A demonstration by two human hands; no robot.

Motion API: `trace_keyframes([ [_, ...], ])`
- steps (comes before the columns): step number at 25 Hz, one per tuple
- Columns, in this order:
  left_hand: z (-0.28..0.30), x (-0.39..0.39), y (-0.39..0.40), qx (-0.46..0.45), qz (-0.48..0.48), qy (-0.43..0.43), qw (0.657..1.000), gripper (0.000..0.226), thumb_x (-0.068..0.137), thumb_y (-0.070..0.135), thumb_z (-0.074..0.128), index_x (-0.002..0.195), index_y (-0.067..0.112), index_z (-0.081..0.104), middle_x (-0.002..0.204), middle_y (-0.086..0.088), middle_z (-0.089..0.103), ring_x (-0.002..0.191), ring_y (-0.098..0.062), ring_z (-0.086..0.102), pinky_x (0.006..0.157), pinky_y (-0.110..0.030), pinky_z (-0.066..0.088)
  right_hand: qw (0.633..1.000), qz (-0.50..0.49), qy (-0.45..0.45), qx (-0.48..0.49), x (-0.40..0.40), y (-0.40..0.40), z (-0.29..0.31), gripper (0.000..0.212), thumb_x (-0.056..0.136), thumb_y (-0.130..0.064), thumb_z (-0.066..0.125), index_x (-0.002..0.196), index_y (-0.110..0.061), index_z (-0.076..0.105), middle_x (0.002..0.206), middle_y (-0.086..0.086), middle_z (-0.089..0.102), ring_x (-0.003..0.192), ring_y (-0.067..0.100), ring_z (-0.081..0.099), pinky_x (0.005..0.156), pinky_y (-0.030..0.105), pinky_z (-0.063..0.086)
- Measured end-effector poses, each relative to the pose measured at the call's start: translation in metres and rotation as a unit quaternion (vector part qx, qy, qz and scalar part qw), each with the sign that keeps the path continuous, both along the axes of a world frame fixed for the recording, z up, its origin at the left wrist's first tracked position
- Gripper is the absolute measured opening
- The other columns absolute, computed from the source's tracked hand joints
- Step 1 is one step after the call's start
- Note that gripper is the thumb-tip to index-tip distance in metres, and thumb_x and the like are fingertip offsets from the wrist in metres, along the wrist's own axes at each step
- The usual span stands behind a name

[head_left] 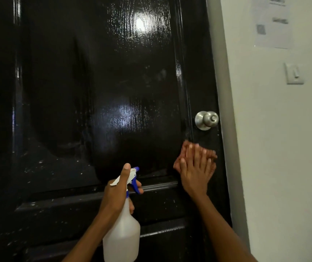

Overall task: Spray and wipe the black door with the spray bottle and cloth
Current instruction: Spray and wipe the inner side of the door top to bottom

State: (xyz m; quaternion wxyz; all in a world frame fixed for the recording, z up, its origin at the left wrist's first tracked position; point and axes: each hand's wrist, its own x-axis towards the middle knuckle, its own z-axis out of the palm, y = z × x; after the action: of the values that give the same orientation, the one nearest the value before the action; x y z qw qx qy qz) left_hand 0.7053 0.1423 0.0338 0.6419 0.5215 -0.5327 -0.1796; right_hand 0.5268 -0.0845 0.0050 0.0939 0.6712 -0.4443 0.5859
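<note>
From the head camera, the left hand [116, 193] grips the neck of the spray bottle [122, 233]; its fingers [139, 186] curl round the blue trigger and the thumb lies straight up along the white spray head. The bottle hangs in front of the lower part of the black door [87, 82], nozzle toward the panel. The right hand [195, 172] presses the reddish-brown cloth [183, 148] flat against the door just below the silver knob [207, 120]; its fingers [201, 155] are straight and slightly spread over the cloth. The door surface is glossy, with pale specks across its lower left. To the right, a light switch [294, 73] and a paper sheet [273, 21] are on the pale wall [283, 148].
</note>
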Motion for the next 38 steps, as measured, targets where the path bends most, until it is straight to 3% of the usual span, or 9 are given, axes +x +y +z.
trace_keyframes([
  [4, 0.009, -0.031, -0.016, -0.017, -0.003, -0.018, 1.000, 0.068, 0.087, 0.065, 0.032, 0.091, 0.009, 0.069, 0.080, -0.014, 0.074, 0.041, -0.027, 0.055, 0.041, -0.027, 0.046, 1.000, 0.001, -0.010, -0.009, -0.012, -0.014, 0.078, 0.063, 0.105, -0.059, 0.012, 0.161, -0.041, -0.011, 0.171, -0.005, -0.017, 0.156, 0.024, -0.020, 0.125, 0.054, -0.011],
  [8, 0.001, -0.047, -0.027, -0.014, -0.012, -0.022, 1.000, 0.070, 0.089, 0.064, 0.031, 0.090, 0.006, 0.069, 0.078, -0.013, 0.074, 0.042, -0.029, 0.055, 0.040, -0.028, 0.046, 0.998, -0.016, 0.031, -0.049, -0.033, -0.019, 0.011, 0.063, 0.107, -0.053, 0.020, 0.163, -0.035, -0.003, 0.172, -0.003, -0.012, 0.158, 0.022, -0.014, 0.126, 0.051, -0.008],
  [10, -0.004, -0.054, -0.032, -0.005, -0.022, -0.023, 0.999, 0.071, 0.089, 0.064, 0.031, 0.090, 0.004, 0.069, 0.078, -0.013, 0.074, 0.042, -0.029, 0.055, 0.041, -0.028, 0.046, 0.999, -0.017, -0.033, 0.010, -0.045, -0.028, -0.019, 0.065, 0.106, -0.055, 0.015, 0.163, -0.033, -0.009, 0.172, -0.001, -0.013, 0.158, 0.024, -0.013, 0.126, 0.055, -0.002],
  [14, 0.001, -0.068, -0.043, -0.006, -0.025, -0.027, 0.999, 0.071, 0.089, 0.063, 0.032, 0.087, 0.003, 0.069, 0.078, -0.014, 0.074, 0.042, -0.028, 0.055, 0.041, -0.028, 0.046, 0.976, -0.013, -0.198, 0.089, -0.040, -0.039, 0.029, 0.069, 0.103, -0.059, 0.003, 0.160, -0.028, -0.020, 0.170, 0.003, -0.018, 0.157, 0.030, -0.015, 0.126, 0.054, -0.006],
  [18, 0.011, -0.075, -0.049, -0.023, -0.023, -0.033, 0.999, 0.070, 0.088, 0.064, 0.033, 0.086, 0.004, 0.068, 0.078, -0.015, 0.074, 0.042, -0.027, 0.056, 0.040, -0.028, 0.046, 0.989, -0.026, -0.147, 0.017, -0.042, -0.044, 0.061, 0.070, 0.107, -0.053, 0.013, 0.163, -0.019, -0.009, 0.171, 0.004, -0.013, 0.157, 0.028, -0.016, 0.126, 0.050, -0.009],
  [21, 0.006, -0.073, -0.050, -0.019, -0.018, -0.023, 0.999, 0.071, 0.087, 0.064, 0.031, 0.086, 0.003, 0.068, 0.078, -0.015, 0.074, 0.041, -0.027, 0.055, 0.040, -0.028, 0.047, 0.995, -0.025, -0.091, -0.029, -0.049, -0.045, 0.017, 0.066, 0.108, -0.052, 0.014, 0.164, -0.021, -0.004, 0.172, 0.003, -0.007, 0.158, 0.025, -0.010, 0.127, 0.050, -0.004],
  [28, -0.029, -0.061, -0.040, 0.039, -0.004, 0.012, 0.999, 0.077, 0.080, 0.067, 0.032, 0.090, 0.000, 0.068, 0.080, -0.018, 0.073, 0.040, -0.022, 0.055, 0.038, -0.025, 0.043, 0.986, -0.048, -0.142, 0.079, -0.015, -0.019, -0.169, 0.070, 0.106, -0.057, 0.009, 0.164, -0.021, -0.006, 0.172, 0.007, -0.005, 0.158, 0.031, -0.005, 0.120, 0.067, 0.016],
  [35, -0.016, -0.034, -0.030, 0.040, 0.004, 0.020, 0.999, 0.075, 0.083, 0.067, 0.030, 0.090, 0.003, 0.069, 0.075, -0.016, 0.073, 0.043, -0.024, 0.056, 0.042, -0.026, 0.044, 0.994, -0.015, -0.102, 0.024, 0.004, -0.020, -0.064, 0.065, 0.107, -0.053, 0.010, 0.165, -0.026, 0.000, 0.172, -0.001, -0.007, 0.158, 0.025, -0.008, 0.127, 0.051, -0.004],
  [38, -0.012, -0.036, -0.033, 0.048, 0.022, 0.016, 0.998, 0.079, 0.079, 0.070, 0.032, 0.079, -0.001, 0.066, 0.059, -0.011, 0.066, 0.040, -0.015, 0.055, 0.044, -0.026, 0.044, 0.994, -0.001, -0.109, 0.014, 0.001, -0.021, -0.068, 0.064, 0.107, -0.055, 0.010, 0.164, -0.029, -0.002, 0.172, -0.004, -0.007, 0.158, 0.021, -0.009, 0.127, 0.049, -0.005],
])
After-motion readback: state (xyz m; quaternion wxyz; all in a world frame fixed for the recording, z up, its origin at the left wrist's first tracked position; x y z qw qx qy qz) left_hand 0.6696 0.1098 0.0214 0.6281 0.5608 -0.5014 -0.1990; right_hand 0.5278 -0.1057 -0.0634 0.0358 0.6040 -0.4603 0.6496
